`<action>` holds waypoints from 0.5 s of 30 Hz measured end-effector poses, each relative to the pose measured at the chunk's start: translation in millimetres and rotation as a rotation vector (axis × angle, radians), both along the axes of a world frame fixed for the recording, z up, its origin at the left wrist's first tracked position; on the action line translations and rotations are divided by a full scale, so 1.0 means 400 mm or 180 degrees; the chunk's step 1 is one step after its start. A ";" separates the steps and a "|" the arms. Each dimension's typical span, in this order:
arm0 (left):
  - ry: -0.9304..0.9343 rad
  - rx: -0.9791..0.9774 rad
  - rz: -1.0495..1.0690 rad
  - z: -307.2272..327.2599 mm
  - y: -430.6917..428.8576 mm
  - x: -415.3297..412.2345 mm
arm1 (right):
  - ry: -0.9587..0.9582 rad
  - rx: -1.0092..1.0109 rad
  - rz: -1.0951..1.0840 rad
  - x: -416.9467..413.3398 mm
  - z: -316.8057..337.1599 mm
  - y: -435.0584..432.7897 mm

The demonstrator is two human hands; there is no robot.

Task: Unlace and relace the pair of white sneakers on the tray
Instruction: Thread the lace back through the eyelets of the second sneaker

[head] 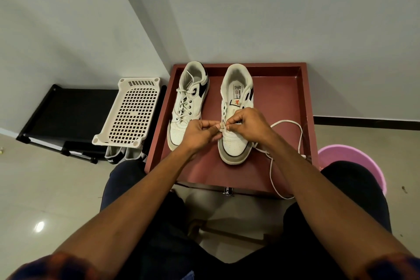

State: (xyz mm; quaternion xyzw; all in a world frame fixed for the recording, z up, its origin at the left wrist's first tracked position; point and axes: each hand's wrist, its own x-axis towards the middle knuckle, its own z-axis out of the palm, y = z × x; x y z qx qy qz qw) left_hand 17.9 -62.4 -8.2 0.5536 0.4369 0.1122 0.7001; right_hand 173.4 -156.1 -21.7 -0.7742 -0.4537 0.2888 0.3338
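Note:
Two white sneakers stand on a dark red tray [281, 98], toes towards me. The left sneaker [189, 100] is laced. On the right sneaker [236, 107] the upper eyelets are bare, and its white lace [286, 123] trails loose over the tray's right side and past the front edge. My left hand [200, 133] and my right hand [248, 124] meet over the right sneaker's lowest eyelets. Both pinch the lace between thumb and fingertips, close together.
A white perforated plastic basket [130, 112] leans on a black shoe rack [68, 113] left of the tray, with dark shoes [116, 154] beneath. A pink bucket [350, 154] stands at the right. My knees sit just under the tray's front edge; the wall is right behind it.

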 end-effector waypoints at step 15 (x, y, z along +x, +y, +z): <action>-0.0136 -0.0154 0.0821 -0.043 -0.040 0.001 | 0.0474 0.0312 -0.0341 -0.011 -0.038 -0.021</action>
